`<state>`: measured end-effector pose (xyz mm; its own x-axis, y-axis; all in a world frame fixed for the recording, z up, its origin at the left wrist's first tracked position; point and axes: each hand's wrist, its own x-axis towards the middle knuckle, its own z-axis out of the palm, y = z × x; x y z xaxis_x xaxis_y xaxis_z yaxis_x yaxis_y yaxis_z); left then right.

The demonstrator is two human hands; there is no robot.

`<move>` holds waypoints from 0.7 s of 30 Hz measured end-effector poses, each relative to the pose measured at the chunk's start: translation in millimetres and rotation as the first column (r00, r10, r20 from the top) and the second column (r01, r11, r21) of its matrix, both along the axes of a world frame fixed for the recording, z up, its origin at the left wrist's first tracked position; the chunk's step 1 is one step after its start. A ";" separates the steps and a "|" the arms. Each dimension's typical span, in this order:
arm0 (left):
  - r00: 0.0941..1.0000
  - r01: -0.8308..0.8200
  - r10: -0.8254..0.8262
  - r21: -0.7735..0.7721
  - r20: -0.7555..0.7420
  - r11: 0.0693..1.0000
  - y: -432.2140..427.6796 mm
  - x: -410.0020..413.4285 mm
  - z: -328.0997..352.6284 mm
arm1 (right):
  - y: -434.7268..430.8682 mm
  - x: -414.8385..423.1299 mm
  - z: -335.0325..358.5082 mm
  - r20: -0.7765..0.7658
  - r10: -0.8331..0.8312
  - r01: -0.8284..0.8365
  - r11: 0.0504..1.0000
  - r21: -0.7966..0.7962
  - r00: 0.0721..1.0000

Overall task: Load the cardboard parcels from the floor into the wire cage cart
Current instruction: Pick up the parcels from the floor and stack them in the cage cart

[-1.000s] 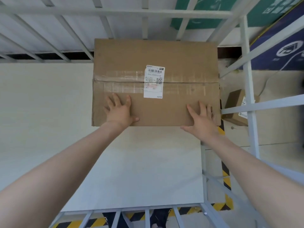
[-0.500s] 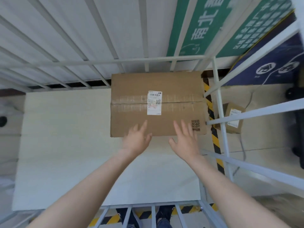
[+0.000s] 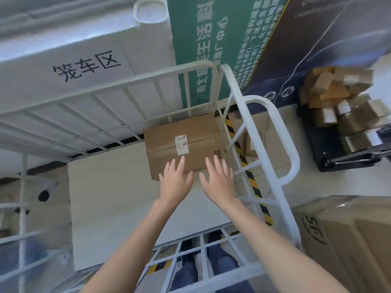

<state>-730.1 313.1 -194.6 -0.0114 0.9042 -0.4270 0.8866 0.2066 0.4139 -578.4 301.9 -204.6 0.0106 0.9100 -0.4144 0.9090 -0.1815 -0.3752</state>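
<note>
Our left hand and right hand were open, fingers spread, holding nothing. Just past them at 12 o'clock, the parcel lay flat in the wire cage cart, in its 1 o'clock corner. It looked stiff, wide and maybe heavy, so we would grip both short sides.

Matt cardboard parcel, white-painted metal cage cart.
</note>
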 end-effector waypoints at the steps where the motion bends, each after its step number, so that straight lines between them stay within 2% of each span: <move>1: 0.999 -0.009 0.009 -0.008 0.031 1.000 -11.3 6.9 12.1 | -14.6 5.5 14.1 -0.002 -0.023 0.023 1.000 0.006 1.000; 5: 0.984 0.098 -0.098 0.006 0.149 0.995 -59.2 41.9 52.1 | -78.3 36.2 56.3 0.024 -0.141 0.140 0.989 0.050 0.990; 9: 0.938 0.306 -0.310 0.047 0.156 0.951 -106.0 77.0 77.5 | -155.0 76.3 81.4 0.030 -0.324 0.321 0.944 0.083 0.946; 14: 0.758 0.639 -0.645 0.086 0.095 0.764 -153.2 132.0 101.7 | -264.7 128.3 94.1 0.089 -0.432 0.426 0.902 0.072 0.898; 17: 0.675 0.725 -0.728 0.069 0.120 0.685 -172.0 181.6 120.7 | -320.9 168.3 97.8 0.097 -0.557 0.552 0.830 0.075 0.825; 21: 0.574 0.803 -0.809 0.106 0.126 0.586 -209.4 274.1 141.7 | -381.7 227.1 112.6 0.091 -0.730 0.715 0.682 0.152 0.677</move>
